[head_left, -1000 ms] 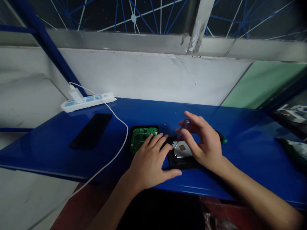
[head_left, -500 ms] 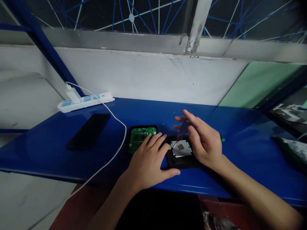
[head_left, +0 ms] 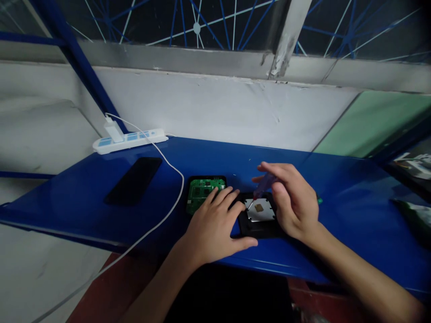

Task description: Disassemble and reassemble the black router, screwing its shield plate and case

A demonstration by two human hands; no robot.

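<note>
My right hand (head_left: pixel 295 202) is wrapped round the purple see-through handle of a screwdriver (head_left: pixel 265 184). Its thin metal tip meets the left edge of a silver metal plate (head_left: pixel 261 216), which has a brownish square pad in its middle. The plate sits inside a black plastic housing (head_left: pixel 257 232) lying flat on the table. My left hand (head_left: pixel 215 226) rests with fingers spread, its index finger at the housing's left edge and the other fingertips over a green circuit board (head_left: pixel 202 189). That board lies in a second black case and is partly hidden by the hand.
A black phone-like slab (head_left: pixel 133 181) lies on the blue table (head_left: pixel 84 202). Behind it stands a white power strip (head_left: pixel 131 140) with a charger (head_left: pixel 114 131) plugged in; its white cable (head_left: pixel 168 217) crosses the table. A shiny bag (head_left: pixel 412 220) lies at the right edge.
The whole view has shifted, so everything appears slightly farther right. The screwdriver leans a little lower in my right hand, its tip still at the plate's left edge. My left hand keeps its pose.
</note>
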